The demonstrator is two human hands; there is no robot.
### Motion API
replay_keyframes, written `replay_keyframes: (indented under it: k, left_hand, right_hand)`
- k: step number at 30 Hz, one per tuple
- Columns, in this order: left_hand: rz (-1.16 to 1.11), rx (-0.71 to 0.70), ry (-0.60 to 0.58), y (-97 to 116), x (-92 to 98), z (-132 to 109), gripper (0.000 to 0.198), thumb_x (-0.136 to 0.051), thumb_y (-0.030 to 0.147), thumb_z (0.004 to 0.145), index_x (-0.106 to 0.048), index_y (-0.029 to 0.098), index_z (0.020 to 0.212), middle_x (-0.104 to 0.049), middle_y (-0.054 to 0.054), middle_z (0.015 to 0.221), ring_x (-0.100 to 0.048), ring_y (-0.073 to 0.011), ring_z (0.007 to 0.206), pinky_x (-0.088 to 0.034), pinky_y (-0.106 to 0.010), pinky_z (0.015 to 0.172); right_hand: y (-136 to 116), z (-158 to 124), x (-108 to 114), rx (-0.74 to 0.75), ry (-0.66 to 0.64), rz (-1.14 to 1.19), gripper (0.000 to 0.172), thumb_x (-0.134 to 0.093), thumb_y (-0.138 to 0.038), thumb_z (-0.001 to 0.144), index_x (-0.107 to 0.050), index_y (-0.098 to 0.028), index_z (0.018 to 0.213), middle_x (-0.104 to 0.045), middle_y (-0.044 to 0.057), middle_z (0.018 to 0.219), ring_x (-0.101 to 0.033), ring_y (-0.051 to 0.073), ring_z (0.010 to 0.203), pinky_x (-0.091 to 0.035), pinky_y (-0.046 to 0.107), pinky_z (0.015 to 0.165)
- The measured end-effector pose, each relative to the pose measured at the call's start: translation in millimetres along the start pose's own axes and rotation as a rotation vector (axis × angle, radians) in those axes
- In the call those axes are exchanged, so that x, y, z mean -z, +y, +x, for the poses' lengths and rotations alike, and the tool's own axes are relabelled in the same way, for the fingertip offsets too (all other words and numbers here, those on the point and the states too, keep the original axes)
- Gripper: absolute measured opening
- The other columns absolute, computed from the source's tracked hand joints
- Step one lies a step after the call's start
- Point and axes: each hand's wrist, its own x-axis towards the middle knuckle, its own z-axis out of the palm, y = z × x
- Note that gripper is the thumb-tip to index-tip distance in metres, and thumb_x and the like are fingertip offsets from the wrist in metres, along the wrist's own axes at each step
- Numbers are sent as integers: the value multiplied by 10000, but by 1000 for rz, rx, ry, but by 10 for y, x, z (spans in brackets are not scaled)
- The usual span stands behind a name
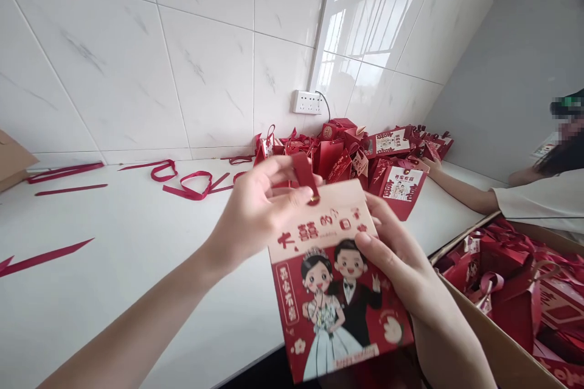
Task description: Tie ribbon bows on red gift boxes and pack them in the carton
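Note:
My right hand point(401, 261) grips a red and cream wedding favor box point(337, 298) by its right edge, thumb on the front. Its front shows a cartoon bride and groom below red lettering. A dark red ribbon point(303, 173) rises from a small metal-rimmed hole near the top of the box. My left hand point(262, 206) is closed around this ribbon at the box's top left, with the fingertips partly hidden behind it. The box is tilted slightly and held up before the white table point(137, 292).
Many red favor boxes point(333, 158) are heaped against the tiled wall. A cardboard carton point(495, 322) at right holds more. Loose ribbons point(196, 188) lie on the left side of the table. Another person's hand point(433, 165) touches the heap. A power strip point(306, 102) is on the wall.

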Motion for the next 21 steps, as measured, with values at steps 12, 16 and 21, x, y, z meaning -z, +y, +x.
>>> replay_keyframes:
  k: [12, 16, 21]
  left_hand:
    - [74, 301, -184, -126, 49, 35, 625, -612, 489, 786, -392, 311, 1343, -416, -74, 1427, -474, -296, 1252, -474, -453, 976]
    - [245, 214, -498, -82, -17, -77, 569, -618, 441, 792, -461, 338, 1329, -412, -28, 1439, -424, -291, 1296, -450, -426, 1014]
    - [278, 221, -555, -28, -72, -136, 487, -583, 403, 818, -507, 311, 1290, -481, -32, 1383, -487, -258, 1248, -438, -424, 1023]
  right_hand:
    - [374, 75, 258, -527, 379, 840, 234, -560, -406, 811, -632, -210, 916, -722, 19, 810, -682, 196, 682, -576, 322, 527]
    - [472, 72, 315, -587, 325, 1044, 247, -444, -375, 890, -613, -201, 935, -721, 17, 819, -685, 152, 716, -568, 272, 577]
    - [557, 5, 271, -584, 253, 1027, 363, -412, -474, 885, -635, -188, 859, -713, 29, 784, -674, 151, 677, -550, 266, 543]
